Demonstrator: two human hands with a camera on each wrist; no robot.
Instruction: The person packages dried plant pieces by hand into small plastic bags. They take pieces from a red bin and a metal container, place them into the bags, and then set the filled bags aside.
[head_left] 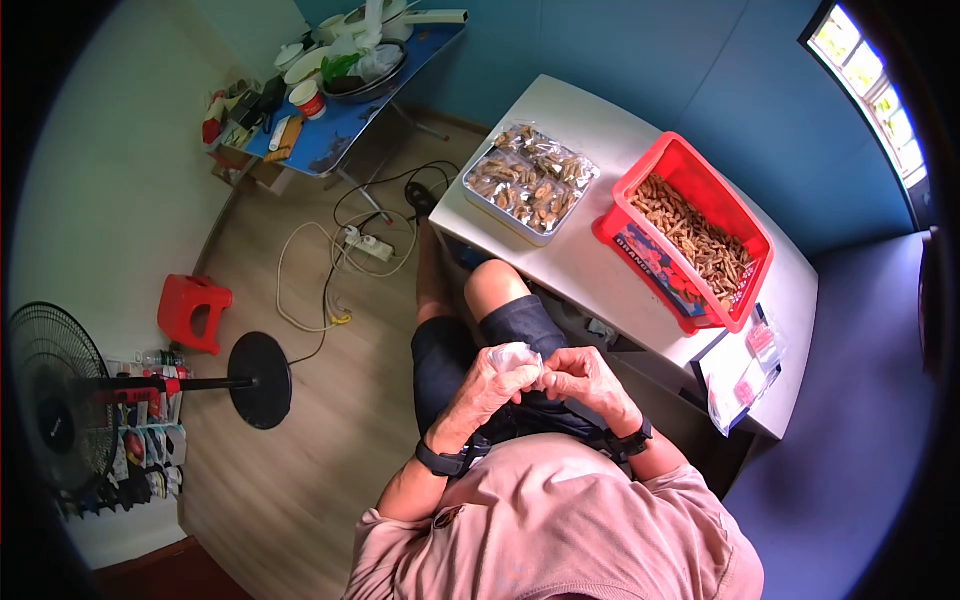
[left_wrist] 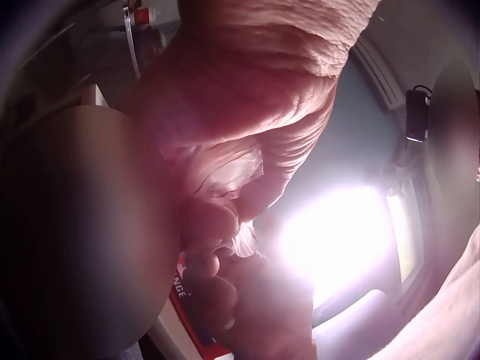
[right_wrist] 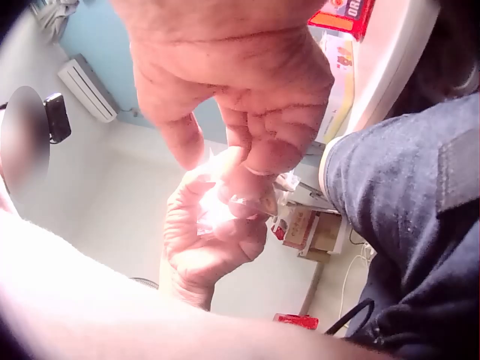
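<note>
Pinching a small clear bag [head_left: 517, 357] over the lap.
Both hands, left [head_left: 490, 385] and right [head_left: 585, 378], are held together, clamped on it; the mouth is best kept level and gripped lightly.

Red crate [head_left: 668, 165], white table [head_left: 570, 262], blue wall [head_left: 640, 60], seemingly clear bag [head_left: 515, 357], red stool [head_left: 190, 310]

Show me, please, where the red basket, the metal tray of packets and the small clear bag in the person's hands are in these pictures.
red basket [head_left: 622, 196]: head view, on its left rim.
metal tray [head_left: 497, 217]: head view, on its near left rim.
small clear bag [head_left: 516, 357]: head view, on the crumpled top above the left hand's fingers.
</note>
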